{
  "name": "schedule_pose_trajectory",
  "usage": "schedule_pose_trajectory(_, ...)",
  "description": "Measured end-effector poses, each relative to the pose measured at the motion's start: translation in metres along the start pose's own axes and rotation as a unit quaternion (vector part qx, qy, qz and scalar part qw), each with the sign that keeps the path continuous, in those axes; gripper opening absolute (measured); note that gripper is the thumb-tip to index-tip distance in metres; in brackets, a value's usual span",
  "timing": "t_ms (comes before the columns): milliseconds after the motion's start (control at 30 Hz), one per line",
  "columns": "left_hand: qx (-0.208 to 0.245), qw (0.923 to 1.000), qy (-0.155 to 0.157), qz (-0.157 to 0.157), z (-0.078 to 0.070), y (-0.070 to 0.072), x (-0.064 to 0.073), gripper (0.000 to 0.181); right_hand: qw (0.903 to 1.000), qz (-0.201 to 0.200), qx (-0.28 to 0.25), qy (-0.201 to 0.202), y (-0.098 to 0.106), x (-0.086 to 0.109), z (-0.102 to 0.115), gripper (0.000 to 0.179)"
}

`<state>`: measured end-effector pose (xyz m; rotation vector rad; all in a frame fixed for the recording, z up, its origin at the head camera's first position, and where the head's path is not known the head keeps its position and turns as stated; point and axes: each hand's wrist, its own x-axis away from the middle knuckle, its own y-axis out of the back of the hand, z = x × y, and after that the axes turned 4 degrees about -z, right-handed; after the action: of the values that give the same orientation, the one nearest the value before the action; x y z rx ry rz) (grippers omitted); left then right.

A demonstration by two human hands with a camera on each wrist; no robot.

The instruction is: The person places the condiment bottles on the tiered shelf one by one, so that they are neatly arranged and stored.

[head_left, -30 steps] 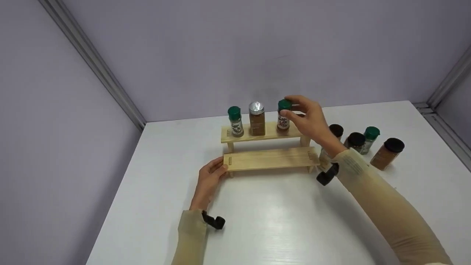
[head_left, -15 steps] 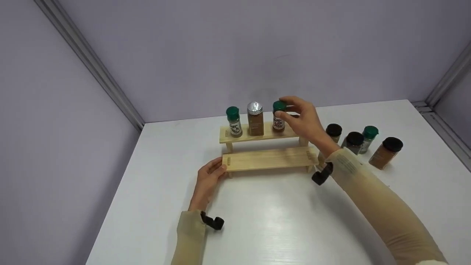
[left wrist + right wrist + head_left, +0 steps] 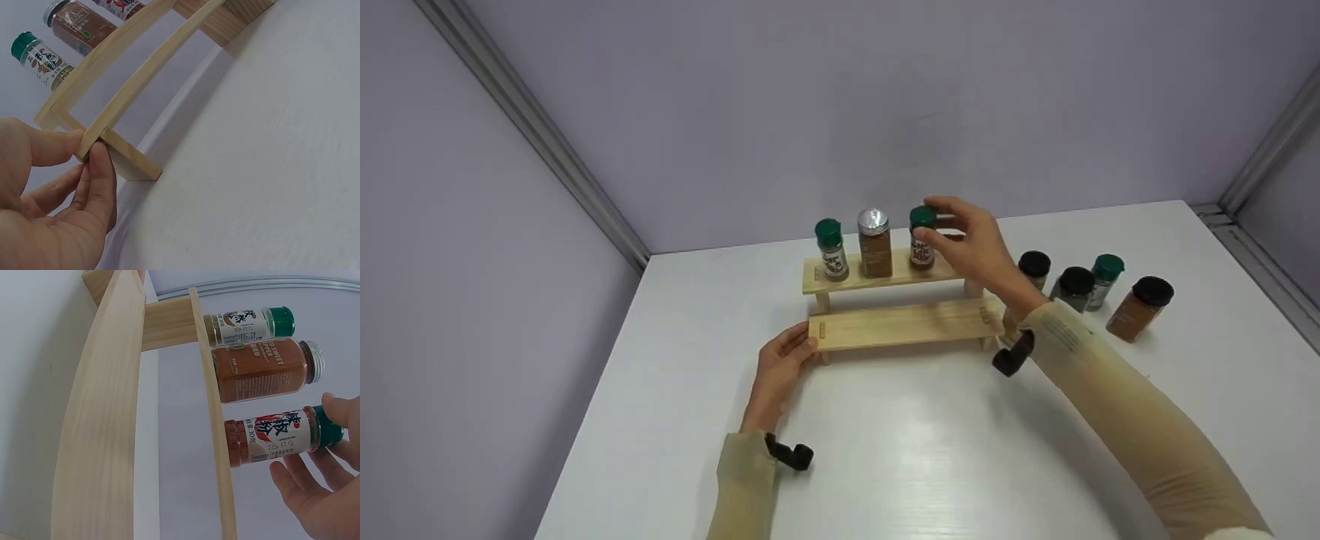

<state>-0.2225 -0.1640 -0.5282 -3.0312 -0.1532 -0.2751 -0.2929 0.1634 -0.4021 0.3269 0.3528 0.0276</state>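
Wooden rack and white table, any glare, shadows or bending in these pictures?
Head view: pale glare on the white table, soft shadow beside the right sleeve; left wrist view: the wooden rack looks bowed, likely lens distortion; right wrist view: similar bowing, though jar labels look fairly crisp.

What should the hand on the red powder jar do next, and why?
Probably the right hand should gently loosen its grip on the red powder jar: the jar looks upright and seems to rest on the upper shelf already, with a gap between it and the silver-capped jar.
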Motion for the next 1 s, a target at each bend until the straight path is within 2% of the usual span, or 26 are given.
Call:
schedule_pose_trajectory(233,-0.001,1.0,-0.006,-0.007,0.001,0.003,-0.002,0.045,0.9995,0.0,0.001,0.03,0.016,0.008,0.011,0.05)
schedule_pose_trajectory(600,-0.004,1.0,-0.003,-0.003,0.003,0.005,-0.001,0.046,0.9971,-0.009,0.062,0.044,0.058,0.046,0.022,0.047)
schedule_pose_trajectory(800,-0.004,1.0,0.0,-0.003,0.003,0.005,-0.001,0.047,0.9962,-0.019,0.068,0.05,0.077,0.067,0.018,0.046)
schedule_pose_trajectory(1000,-0.004,0.9999,0.007,-0.008,0.002,0.002,-0.001,0.046,0.9935,-0.037,0.086,0.064,0.091,0.087,0.001,0.044)
